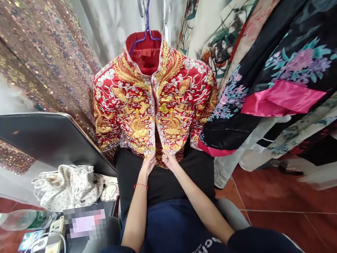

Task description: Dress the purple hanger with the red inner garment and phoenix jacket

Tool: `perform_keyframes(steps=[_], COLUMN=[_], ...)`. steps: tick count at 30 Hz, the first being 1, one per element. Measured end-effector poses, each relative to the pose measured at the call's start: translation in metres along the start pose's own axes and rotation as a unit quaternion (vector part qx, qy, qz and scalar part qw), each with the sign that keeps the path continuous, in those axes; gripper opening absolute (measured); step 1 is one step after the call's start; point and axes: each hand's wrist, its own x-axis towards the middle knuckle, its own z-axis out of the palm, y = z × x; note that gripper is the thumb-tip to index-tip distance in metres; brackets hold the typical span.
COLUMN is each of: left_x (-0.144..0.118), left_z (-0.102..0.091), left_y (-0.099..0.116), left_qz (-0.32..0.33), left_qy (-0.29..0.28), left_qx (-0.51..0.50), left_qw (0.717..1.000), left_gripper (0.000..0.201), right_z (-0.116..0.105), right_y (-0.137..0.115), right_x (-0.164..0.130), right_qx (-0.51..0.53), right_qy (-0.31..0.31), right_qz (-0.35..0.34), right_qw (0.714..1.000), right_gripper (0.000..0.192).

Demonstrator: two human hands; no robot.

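Red jacket (152, 103) hangs on purple hanger (144, 24), over black skirt (163, 178). Left hand (148, 165) and right hand (169, 160) each pinch one front hem edge at the bottom. Front gapes at the hem; upper part looks closed.

Left: sequinned fabric (33, 49) hangs as backdrop, dark flat board (46, 138) leaning in front of it. Below the board, a white dotted cloth bag (66, 186), a clear water bottle (20, 219) lying on its side, a white power strip (52, 251) with looped cable. Right: black floral garment (289, 66) with pink lining (281, 99). Red tile floor (311, 215).
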Motion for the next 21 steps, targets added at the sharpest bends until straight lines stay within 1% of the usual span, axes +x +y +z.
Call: perform_keyframes(steps=[6,10,15,18,21], left_x=[-0.004,-0.005,-0.007,-0.006,-0.003], left_z=[-0.001,0.0,0.001,0.001,0.001], left_y=[0.002,0.002,0.001,0.0,0.001], left_qz=[0.005,0.0,-0.003,-0.003,0.009], left_qy=[-0.007,0.001,0.017,0.035,0.069], left_qx=[-0.015,-0.012,-0.015,-0.018,-0.022], left_qw=[1.0,1.0,1.0,0.999,0.997], left_gripper=[0.021,0.024,0.023,0.022,0.02], right_z=[-0.004,-0.006,-0.006,-0.006,-0.006], right_y=[-0.008,-0.01,-0.007,-0.003,-0.001], right_x=[-0.009,-0.014,-0.011,-0.008,-0.006], right_qx=[0.005,0.004,-0.011,-0.017,-0.017], right_qy=[-0.039,-0.044,-0.004,0.039,0.076], right_qz=[0.015,0.019,0.019,0.001,-0.025], right_qw=[0.999,0.999,1.0,0.999,0.997], right_gripper=[0.023,0.023,0.035,0.038,0.039])
